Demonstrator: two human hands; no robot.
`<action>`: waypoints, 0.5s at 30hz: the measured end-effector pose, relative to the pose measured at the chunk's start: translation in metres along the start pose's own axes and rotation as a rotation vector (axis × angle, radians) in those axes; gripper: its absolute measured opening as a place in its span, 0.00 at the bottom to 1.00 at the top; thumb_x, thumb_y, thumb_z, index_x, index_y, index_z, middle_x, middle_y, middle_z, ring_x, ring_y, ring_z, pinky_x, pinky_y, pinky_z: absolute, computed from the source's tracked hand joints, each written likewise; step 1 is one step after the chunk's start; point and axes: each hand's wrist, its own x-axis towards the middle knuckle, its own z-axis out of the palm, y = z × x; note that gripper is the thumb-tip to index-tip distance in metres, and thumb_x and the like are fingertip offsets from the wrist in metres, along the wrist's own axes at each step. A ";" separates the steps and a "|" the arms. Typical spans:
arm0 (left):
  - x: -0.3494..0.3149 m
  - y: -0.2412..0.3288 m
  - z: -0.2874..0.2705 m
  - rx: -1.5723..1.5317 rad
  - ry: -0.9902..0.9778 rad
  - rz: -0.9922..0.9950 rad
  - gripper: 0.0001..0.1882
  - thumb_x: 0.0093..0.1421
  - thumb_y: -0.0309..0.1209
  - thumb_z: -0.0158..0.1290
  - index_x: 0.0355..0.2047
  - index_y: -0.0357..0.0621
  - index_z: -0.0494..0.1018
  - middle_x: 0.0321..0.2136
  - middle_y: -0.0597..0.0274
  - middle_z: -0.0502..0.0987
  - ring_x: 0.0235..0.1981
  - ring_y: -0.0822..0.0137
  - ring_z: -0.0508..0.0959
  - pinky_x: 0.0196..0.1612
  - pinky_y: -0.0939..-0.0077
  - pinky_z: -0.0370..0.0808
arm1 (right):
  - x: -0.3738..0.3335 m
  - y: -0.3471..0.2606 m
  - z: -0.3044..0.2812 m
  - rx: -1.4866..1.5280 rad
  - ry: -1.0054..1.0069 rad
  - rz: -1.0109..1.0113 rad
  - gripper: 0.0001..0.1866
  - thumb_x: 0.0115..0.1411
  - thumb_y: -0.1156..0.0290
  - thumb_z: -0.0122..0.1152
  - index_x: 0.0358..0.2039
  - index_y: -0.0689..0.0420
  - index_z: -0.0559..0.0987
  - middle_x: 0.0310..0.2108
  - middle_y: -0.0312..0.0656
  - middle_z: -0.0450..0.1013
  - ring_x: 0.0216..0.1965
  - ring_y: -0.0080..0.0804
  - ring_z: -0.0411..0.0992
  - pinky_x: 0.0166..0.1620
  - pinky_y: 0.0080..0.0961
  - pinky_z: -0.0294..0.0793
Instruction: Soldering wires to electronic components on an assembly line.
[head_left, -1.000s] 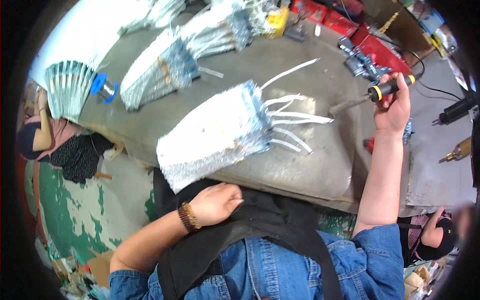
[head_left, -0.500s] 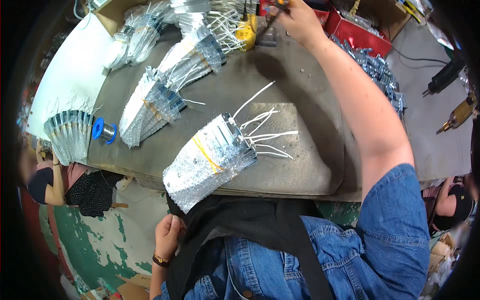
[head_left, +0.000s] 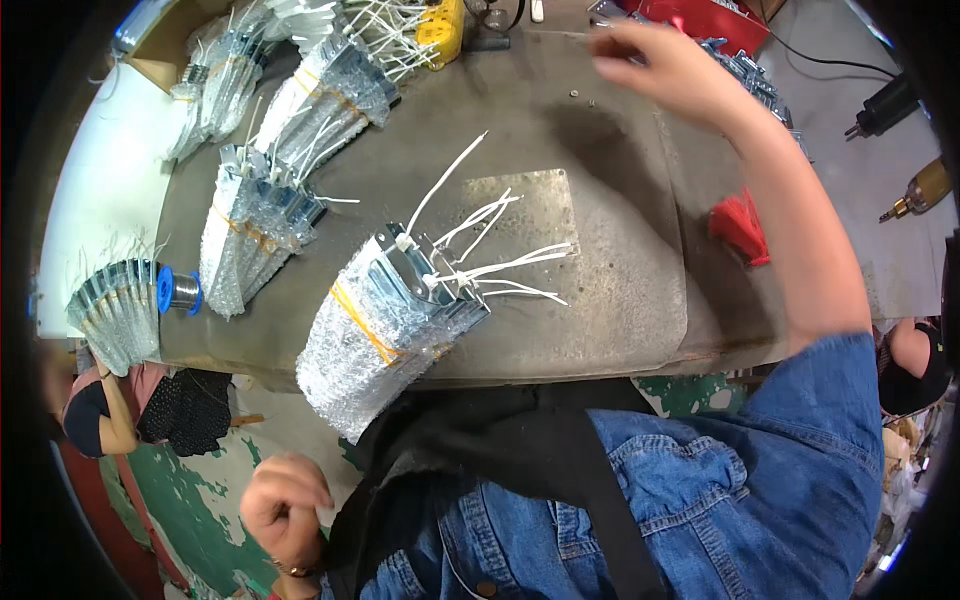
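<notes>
A bubble-wrapped bundle of metal parts (head_left: 375,310), tied with a yellow rubber band, lies at the table's near edge, white wires sticking out to the right. My left hand (head_left: 287,508) hovers off the table, below and left of that bundle, fingers curled with nothing visible in them. Over the far part of the table is my right hand (head_left: 660,72), somewhat blurred, with thumb and fingers apart and nothing seen between them. A red object (head_left: 740,228), its kind unclear, sits by my right forearm.
More wrapped bundles (head_left: 255,225) line the left side, near a blue solder wire spool (head_left: 180,291). A yellow device (head_left: 440,32) stands at the back. Metal pieces (head_left: 750,75) lie beside a red bin (head_left: 725,22). Two power screwdrivers (head_left: 915,190) are at right. Other people (head_left: 100,415) sit nearby.
My right hand has come back from the far edge and no longer shows the dark-and-orange tool. My left hand has moved left and down. The view has shifted, and the red object is now visible.
</notes>
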 end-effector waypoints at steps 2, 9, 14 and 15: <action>0.009 0.029 0.010 -0.314 -0.109 0.210 0.04 0.56 0.20 0.54 0.24 0.39 0.73 0.18 0.59 0.76 0.16 0.64 0.71 0.23 0.75 0.69 | -0.054 -0.010 0.002 0.121 -0.096 -0.014 0.14 0.59 0.73 0.62 0.45 0.61 0.78 0.40 0.42 0.77 0.44 0.31 0.76 0.49 0.29 0.74; 0.077 0.053 0.074 -0.911 -0.969 0.249 0.30 0.66 0.56 0.47 0.42 0.40 0.81 0.31 0.56 0.74 0.18 0.67 0.75 0.18 0.77 0.67 | -0.141 -0.063 0.049 0.085 -0.170 -0.166 0.12 0.54 0.75 0.62 0.40 0.52 0.81 0.36 0.40 0.73 0.42 0.43 0.73 0.47 0.36 0.73; 0.075 0.058 0.081 -1.143 -1.095 0.045 0.33 0.66 0.59 0.43 0.42 0.41 0.82 0.24 0.58 0.74 0.16 0.70 0.73 0.15 0.80 0.62 | -0.119 -0.067 0.073 0.113 -0.189 -0.227 0.16 0.51 0.78 0.61 0.41 0.50 0.82 0.36 0.40 0.72 0.42 0.43 0.72 0.46 0.37 0.72; 0.073 0.059 0.082 -1.138 -1.082 0.043 0.33 0.66 0.59 0.43 0.42 0.41 0.82 0.24 0.58 0.74 0.16 0.70 0.73 0.15 0.80 0.62 | -0.114 -0.068 0.075 0.100 -0.197 -0.276 0.16 0.50 0.80 0.62 0.40 0.51 0.82 0.36 0.40 0.72 0.42 0.43 0.72 0.44 0.37 0.71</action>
